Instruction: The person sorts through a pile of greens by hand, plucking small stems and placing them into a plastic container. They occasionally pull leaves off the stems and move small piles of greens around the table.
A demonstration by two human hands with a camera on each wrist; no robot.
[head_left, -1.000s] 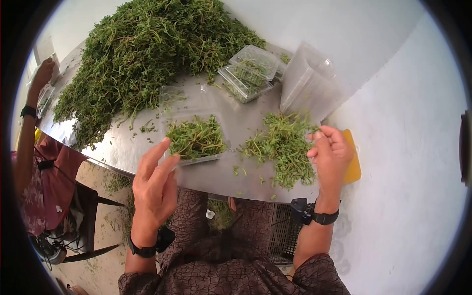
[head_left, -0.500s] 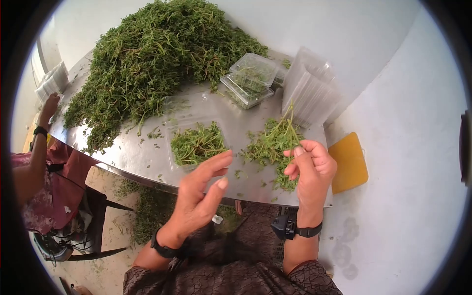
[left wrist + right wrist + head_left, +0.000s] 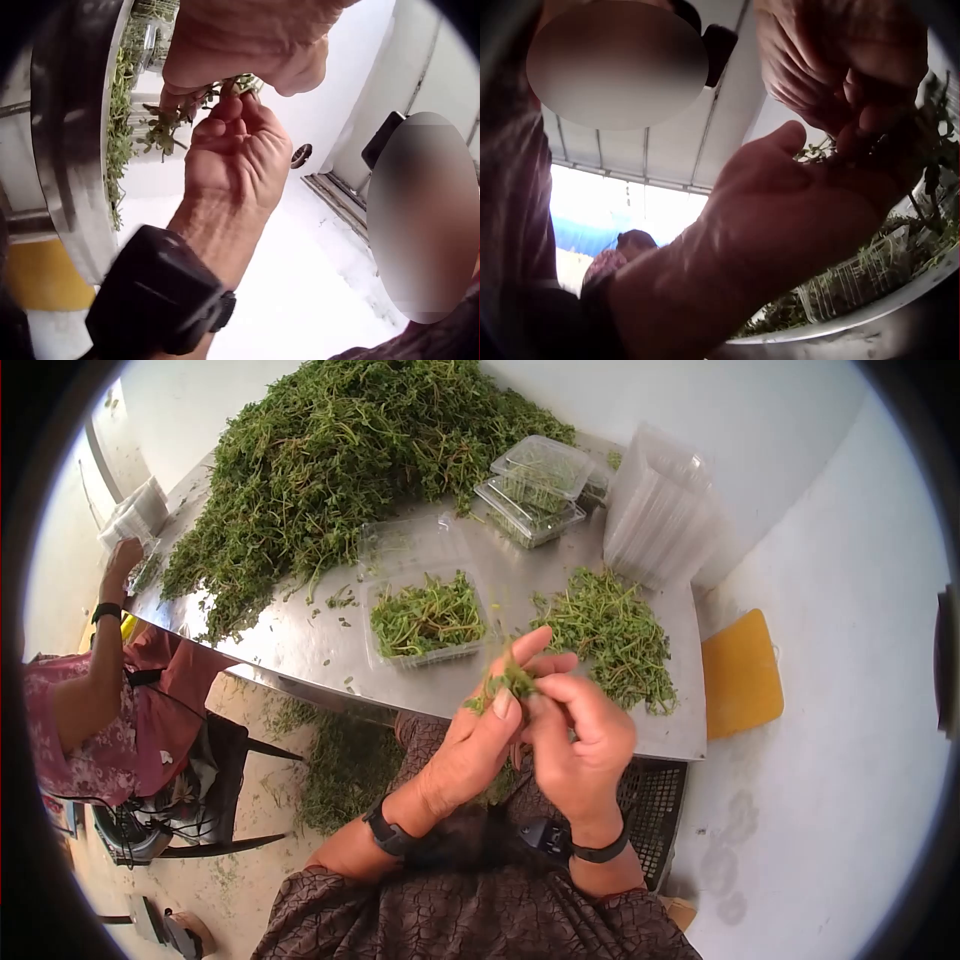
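Note:
My right hand (image 3: 585, 745) pinches a small bunch of leafy green sprigs (image 3: 512, 682) between thumb and fingertips. My left hand (image 3: 478, 735) meets it in front of the table edge, its fingers mostly straight along the sprigs. In the right wrist view the left thumb (image 3: 789, 139) stands apart from its fingers. Leaves hang past the hands in the left wrist view; the hands partly hide the stems. Beyond them, an unlidded clear plastic box (image 3: 430, 656) holds more greens. Right of it lies a loose heap of sprigs (image 3: 610, 640) on the metal table (image 3: 350, 672).
A large mound of greens (image 3: 350, 460) covers the table's back left. Filled clear boxes (image 3: 530, 510) and a stack of nested plastic boxes (image 3: 660, 510) stand at the back right. A yellow board (image 3: 742, 672) is beside the table. Another person (image 3: 85, 710) sits at the left.
My right hand has carried the sprigs inward from the heap. The left hand has moved right from beside the open box, and both hands now meet at the sprigs.

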